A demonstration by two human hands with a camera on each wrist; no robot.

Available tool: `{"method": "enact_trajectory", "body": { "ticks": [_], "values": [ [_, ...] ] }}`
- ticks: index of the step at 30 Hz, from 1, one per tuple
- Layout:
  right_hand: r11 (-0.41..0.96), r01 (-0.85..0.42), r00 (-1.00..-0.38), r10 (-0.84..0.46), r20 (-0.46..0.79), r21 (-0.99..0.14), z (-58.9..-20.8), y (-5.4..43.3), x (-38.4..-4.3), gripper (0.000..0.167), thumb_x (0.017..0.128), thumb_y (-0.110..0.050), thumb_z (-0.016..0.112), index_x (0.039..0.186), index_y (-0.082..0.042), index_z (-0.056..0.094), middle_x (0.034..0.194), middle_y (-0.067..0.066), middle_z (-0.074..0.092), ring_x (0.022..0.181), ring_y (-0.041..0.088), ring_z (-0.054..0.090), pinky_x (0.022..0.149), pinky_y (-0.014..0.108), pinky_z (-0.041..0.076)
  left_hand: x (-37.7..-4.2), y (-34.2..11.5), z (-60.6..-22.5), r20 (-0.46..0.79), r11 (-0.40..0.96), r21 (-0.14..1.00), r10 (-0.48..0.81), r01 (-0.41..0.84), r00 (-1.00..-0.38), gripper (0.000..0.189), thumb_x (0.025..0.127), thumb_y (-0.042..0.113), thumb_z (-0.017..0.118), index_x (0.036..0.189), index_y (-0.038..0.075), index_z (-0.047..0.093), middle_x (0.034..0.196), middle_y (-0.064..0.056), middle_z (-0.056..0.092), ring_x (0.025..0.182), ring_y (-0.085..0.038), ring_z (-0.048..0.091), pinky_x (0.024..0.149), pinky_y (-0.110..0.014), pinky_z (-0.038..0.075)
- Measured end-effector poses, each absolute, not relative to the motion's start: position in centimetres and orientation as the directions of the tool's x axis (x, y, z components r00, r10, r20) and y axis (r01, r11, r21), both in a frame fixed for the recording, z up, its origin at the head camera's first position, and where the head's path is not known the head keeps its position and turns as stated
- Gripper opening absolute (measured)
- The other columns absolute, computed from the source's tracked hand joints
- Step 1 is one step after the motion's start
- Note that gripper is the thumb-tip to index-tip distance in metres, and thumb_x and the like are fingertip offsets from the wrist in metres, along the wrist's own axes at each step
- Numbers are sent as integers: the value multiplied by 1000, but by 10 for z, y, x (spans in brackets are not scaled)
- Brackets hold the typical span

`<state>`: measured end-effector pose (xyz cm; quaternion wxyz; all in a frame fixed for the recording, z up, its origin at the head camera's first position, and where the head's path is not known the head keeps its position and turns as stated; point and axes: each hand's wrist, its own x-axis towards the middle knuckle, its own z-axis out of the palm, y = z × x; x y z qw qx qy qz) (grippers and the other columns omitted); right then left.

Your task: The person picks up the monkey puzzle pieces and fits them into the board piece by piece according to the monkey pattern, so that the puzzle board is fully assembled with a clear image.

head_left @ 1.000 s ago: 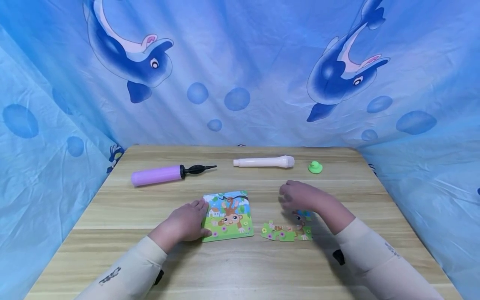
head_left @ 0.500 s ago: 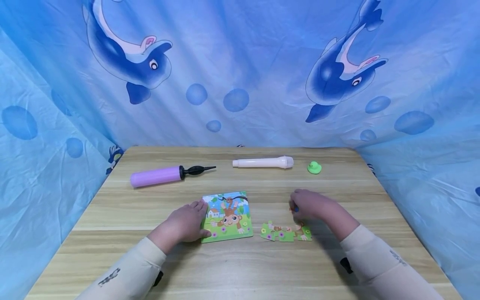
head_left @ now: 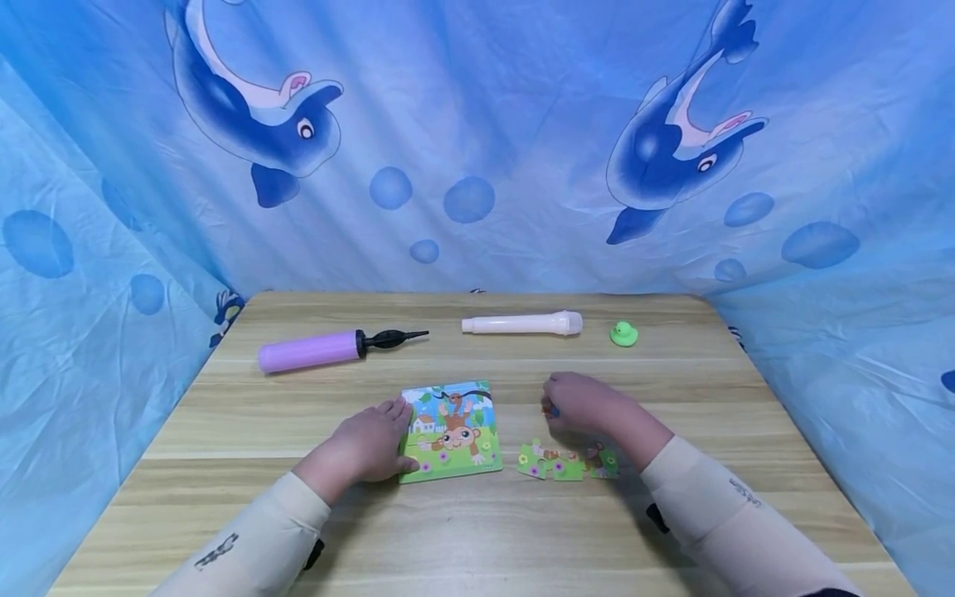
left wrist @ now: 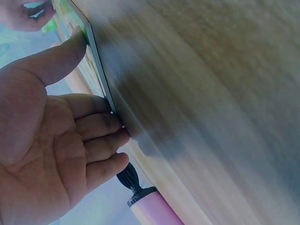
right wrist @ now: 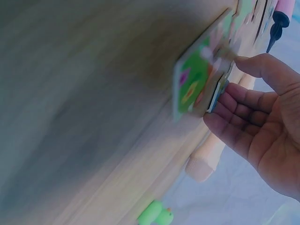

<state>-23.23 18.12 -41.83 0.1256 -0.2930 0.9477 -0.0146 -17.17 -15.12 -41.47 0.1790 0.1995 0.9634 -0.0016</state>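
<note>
In the head view, my left hand [head_left: 367,444] rests at the left edge of the monkey picture board [head_left: 452,433], which lies flat. The left wrist view shows its thumb on the board's edge and its fingers lightly bent along the side. My right hand [head_left: 585,405] pinches a small puzzle piece [right wrist: 216,94] with some blue on it between thumb and fingers, mostly covered by the hand in the head view. Just nearer than that hand lies a joined row of green and brown puzzle pieces [head_left: 569,466], to the right of the board.
Toward the back of the wooden table [head_left: 448,539] lie a purple balloon pump [head_left: 309,351] with a black nozzle and a pale pink toy microphone [head_left: 522,324]. A green toy duck [head_left: 623,334] sits at the back right. Blue dolphin-print curtains [head_left: 477,124] enclose the table.
My right hand first went right and toward me, took the blue-topped puzzle piece off the right end of the joined row, then carried it left. My left hand and the board stayed put.
</note>
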Motion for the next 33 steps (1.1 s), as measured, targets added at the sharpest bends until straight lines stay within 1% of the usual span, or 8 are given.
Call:
{"method": "enact_trajectory", "body": {
  "ticks": [5, 10, 13, 19, 22, 26, 33],
  "values": [
    [829, -556, -801, -556, -224, -69, -420, 167, -235, 17, 87, -25, 71, 94, -11, 67, 88, -2, 56, 79, 13, 54, 76, 32, 53, -171, -151, -415, -349, 921, 76, 384, 382, -855, 88, 89, 52, 66, 150, -3, 34, 157, -22, 30, 146, -38, 29, 118, -51, 29],
    [820, -570, -794, -568, -218, -61, -420, 155, -238, 17, 88, -27, 70, 93, -11, 67, 88, -3, 56, 78, 12, 54, 75, 30, 52, -171, -152, -415, -346, 919, 68, 387, 388, -855, 88, 89, 52, 66, 150, -4, 34, 158, -22, 30, 146, -38, 28, 118, -51, 29],
    [811, -581, -786, -581, -214, -70, -420, 148, -239, 17, 87, -28, 69, 93, -12, 67, 88, -3, 56, 79, 13, 53, 75, 31, 52, -171, -152, -415, -344, 919, 68, 388, 389, -855, 88, 89, 52, 66, 150, -4, 33, 158, -22, 29, 146, -39, 28, 118, -51, 29],
    [809, -575, -779, -587, -220, -124, -418, 133, -240, 22, 85, -28, 70, 101, -13, 69, 95, -4, 58, 84, 12, 55, 79, 31, 53, -170, -152, -414, -344, 921, 77, 383, 381, -857, 89, 89, 52, 66, 150, -4, 33, 157, -23, 30, 146, -39, 28, 118, -51, 29],
    [797, -590, -768, -603, -216, -127, -414, 120, -240, 23, 84, -30, 70, 100, -14, 67, 95, -4, 56, 83, 12, 53, 77, 30, 51, -170, -153, -414, -343, 922, 84, 384, 379, -857, 89, 89, 52, 66, 149, -5, 33, 157, -23, 30, 146, -39, 28, 118, -51, 29],
    [750, -655, -727, -658, -197, -88, -410, 102, -235, 25, 87, -34, 69, 100, -14, 63, 94, -5, 54, 83, 12, 50, 75, 29, 50, -173, -152, -416, -346, 922, 80, 381, 378, -857, 90, 89, 53, 66, 150, -4, 33, 158, -22, 29, 146, -39, 28, 118, -51, 29],
    [661, -748, -642, -743, -190, -59, -415, 74, -230, 21, 90, -37, 68, 96, -17, 64, 92, -5, 54, 83, 11, 49, 74, 26, 50, -175, -153, -418, -354, 924, 83, 378, 374, -855, 89, 89, 53, 65, 150, -3, 33, 158, -22, 29, 146, -38, 28, 118, -51, 29]
  ]
}}
